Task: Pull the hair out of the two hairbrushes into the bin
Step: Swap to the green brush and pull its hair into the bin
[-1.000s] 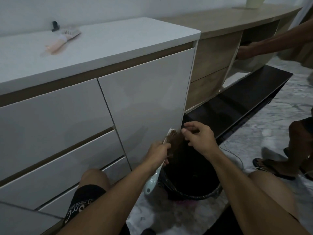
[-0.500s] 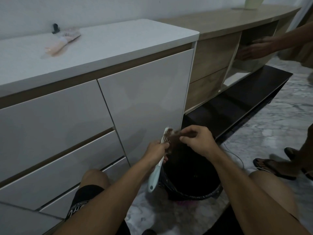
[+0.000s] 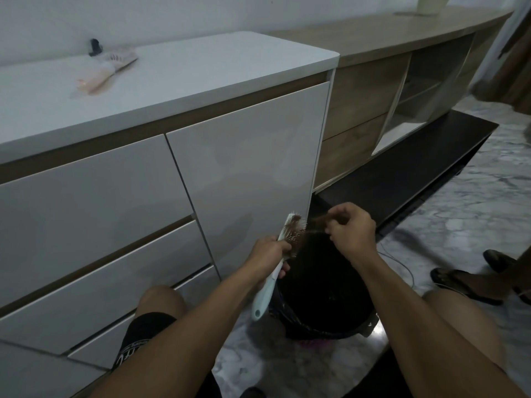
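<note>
Marble floor [image 3: 474,202] | glossy cabinet [image 3: 247,168] | round black bin [image 3: 324,323] | bristly hairbrush [image 3: 275,262]

A dim room with a plain pale wall [image 3: 201,15] at the back. A glossy white counter [image 3: 201,67] with flat drawer fronts stands along it. Beside it runs a lower wooden sideboard [image 3: 402,33] with open shelves above a dark plinth [image 3: 416,168]. The floor [image 3: 474,211] is grey veined marble.
</note>
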`<state>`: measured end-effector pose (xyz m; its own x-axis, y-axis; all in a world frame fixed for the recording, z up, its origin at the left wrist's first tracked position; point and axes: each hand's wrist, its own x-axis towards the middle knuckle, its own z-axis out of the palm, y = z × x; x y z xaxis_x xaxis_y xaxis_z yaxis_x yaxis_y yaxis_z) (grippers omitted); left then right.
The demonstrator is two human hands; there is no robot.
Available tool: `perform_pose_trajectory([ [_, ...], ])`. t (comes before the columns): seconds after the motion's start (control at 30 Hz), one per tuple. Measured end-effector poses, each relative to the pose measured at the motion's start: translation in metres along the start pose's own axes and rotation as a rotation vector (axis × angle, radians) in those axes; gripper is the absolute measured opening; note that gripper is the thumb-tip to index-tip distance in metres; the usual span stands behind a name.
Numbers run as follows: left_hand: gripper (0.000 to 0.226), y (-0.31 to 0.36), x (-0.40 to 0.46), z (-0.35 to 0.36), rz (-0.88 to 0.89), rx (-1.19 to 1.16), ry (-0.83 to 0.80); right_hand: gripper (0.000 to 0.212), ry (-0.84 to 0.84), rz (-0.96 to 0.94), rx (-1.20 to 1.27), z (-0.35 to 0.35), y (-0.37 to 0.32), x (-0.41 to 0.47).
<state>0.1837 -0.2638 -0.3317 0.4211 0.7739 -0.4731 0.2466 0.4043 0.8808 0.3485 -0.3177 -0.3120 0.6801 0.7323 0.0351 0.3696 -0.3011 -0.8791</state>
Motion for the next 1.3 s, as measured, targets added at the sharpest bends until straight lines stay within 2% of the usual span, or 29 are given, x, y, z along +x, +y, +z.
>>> perform_pose_trajectory([
  [0.1, 0.013, 0.001, -0.004, 0.002, 0.014, 0.041, -0.051, 0.034, -0.133, -0.006, 0.033, 0.005, 0.003, -0.001],
  [0.2, 0.018, 0.001, -0.005, 0.004, 0.027, 0.06, -0.086, 0.04, -0.27, -0.098, -0.006, 0.009, 0.004, -0.005],
  [0.27, 0.019, 0.002, -0.004, 0.004, 0.042, 0.067, -0.087, 0.026, -0.235, -0.168, -0.073, 0.011, 0.006, -0.006],
  [0.33, 0.019, 0.002, -0.004, 0.003, 0.056, 0.084, -0.081, 0.016, -0.154, -0.142, -0.076, 0.01, 0.005, -0.004],
  [0.47, 0.018, 0.001, -0.001, 0.0, 0.079, 0.129, -0.071, 0.034, -0.025, -0.031, -0.018, 0.005, 0.003, 0.002],
  [0.6, 0.017, -0.001, 0.002, 0.001, 0.103, 0.132, -0.065, 0.023, -0.177, -0.064, -0.007, 0.01, 0.003, -0.003],
  [0.7, 0.021, -0.002, 0.003, 0.0, 0.122, 0.174, -0.057, 0.039, -0.276, -0.131, -0.032, 0.013, 0.003, -0.008],
  [0.8, 0.025, -0.001, 0.003, 0.0, 0.145, 0.226, -0.069, 0.028, -0.19, -0.218, -0.107, 0.013, 0.001, -0.011],
  [0.9, 0.024, 0.001, 0.004, 0.002, 0.153, 0.229, -0.073, 0.015, -0.137, -0.191, -0.101, 0.011, -0.001, -0.01],
  [1.0, 0.019, 0.0, 0.007, 0.002, 0.111, 0.193, -0.033, 0.012, -0.098, -0.125, -0.083, 0.005, -0.002, -0.006],
  [1.1, 0.026, 0.0, 0.008, -0.001, 0.088, 0.16, -0.024, 0.009, -0.053, -0.072, -0.072, 0.001, -0.001, -0.004],
  [1.23, 0.008, 0.004, 0.005, 0.0, 0.055, 0.074, -0.023, 0.025, -0.151, -0.098, -0.053, 0.007, 0.001, -0.007],
  [1.3, 0.009, 0.006, 0.003, 0.001, 0.056, 0.049, -0.036, 0.029, -0.234, -0.135, -0.006, 0.012, 0.001, -0.011],
])
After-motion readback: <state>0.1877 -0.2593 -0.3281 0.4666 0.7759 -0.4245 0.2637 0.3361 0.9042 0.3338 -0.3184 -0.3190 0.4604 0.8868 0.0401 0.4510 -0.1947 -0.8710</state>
